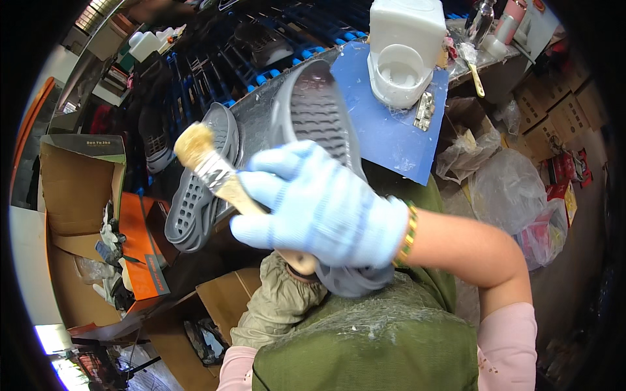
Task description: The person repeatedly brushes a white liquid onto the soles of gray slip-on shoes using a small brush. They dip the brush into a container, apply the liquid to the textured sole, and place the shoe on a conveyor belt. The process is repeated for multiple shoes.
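Note:
My right hand [319,208], in a light blue knit glove, is closed around the wooden handle of a paintbrush [225,186]. Its pale bristles point up and to the left. Behind this hand a grey shoe sole [319,120] with a ridged inner face stands lengthwise over my lap; its near end shows below the glove. My left forearm, in a khaki sleeve [277,306], reaches toward the sole's near end, but the fingers are hidden behind my right hand. To the left, another grey sole [189,205] with holes lies at the bench edge.
A white plastic container [407,39] with a round opening stands on a blue sheet [385,146]. Another brush [473,68] lies at the far right. Open cardboard boxes [78,228] stand left, plastic bags [508,189] right. Beyond the bench runs a blue-edged roller rack [319,49].

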Tool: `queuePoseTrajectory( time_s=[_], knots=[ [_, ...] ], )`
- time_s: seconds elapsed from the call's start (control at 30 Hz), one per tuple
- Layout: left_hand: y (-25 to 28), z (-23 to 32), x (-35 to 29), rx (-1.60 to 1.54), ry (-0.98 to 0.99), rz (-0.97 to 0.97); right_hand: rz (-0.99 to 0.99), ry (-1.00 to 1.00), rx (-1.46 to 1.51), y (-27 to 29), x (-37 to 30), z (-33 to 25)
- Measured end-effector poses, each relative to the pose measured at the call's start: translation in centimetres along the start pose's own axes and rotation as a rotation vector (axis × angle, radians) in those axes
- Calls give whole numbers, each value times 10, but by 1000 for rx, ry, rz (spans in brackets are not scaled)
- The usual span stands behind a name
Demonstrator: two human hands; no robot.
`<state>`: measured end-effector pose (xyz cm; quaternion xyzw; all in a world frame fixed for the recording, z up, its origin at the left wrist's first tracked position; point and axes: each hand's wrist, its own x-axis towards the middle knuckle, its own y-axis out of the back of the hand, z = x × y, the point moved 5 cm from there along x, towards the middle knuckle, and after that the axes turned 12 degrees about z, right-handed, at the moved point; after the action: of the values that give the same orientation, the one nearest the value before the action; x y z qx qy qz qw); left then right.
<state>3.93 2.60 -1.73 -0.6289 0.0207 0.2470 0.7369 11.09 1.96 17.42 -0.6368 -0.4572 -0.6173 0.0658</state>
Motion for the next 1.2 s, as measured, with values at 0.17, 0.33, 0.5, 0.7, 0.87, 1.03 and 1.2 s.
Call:
queuePoseTrajectory(
  time_s=[0.17,0.33,0.5,0.7,0.87,1.03,1.2],
  knots=[
    [-9,11,20,0,-116,-52,-117,133,-262,-11,28,59],
    [-10,19,14,0,-164,-46,54,118,-613,30,37,120],
    [-10,23,4,10,-140,-21,517,-520,402,72,-2,120],
    [-3,13,-27,-60,-71,60,191,-503,767,4,-36,20],
    [-7,9,-53,-132,-67,104,30,-999,1772,-22,-26,-44],
    [-16,11,-58,-164,-109,203,335,-868,1164,43,-25,33],
    [-24,22,-60,-275,-228,251,481,-809,495,105,-5,173]
  ],
)
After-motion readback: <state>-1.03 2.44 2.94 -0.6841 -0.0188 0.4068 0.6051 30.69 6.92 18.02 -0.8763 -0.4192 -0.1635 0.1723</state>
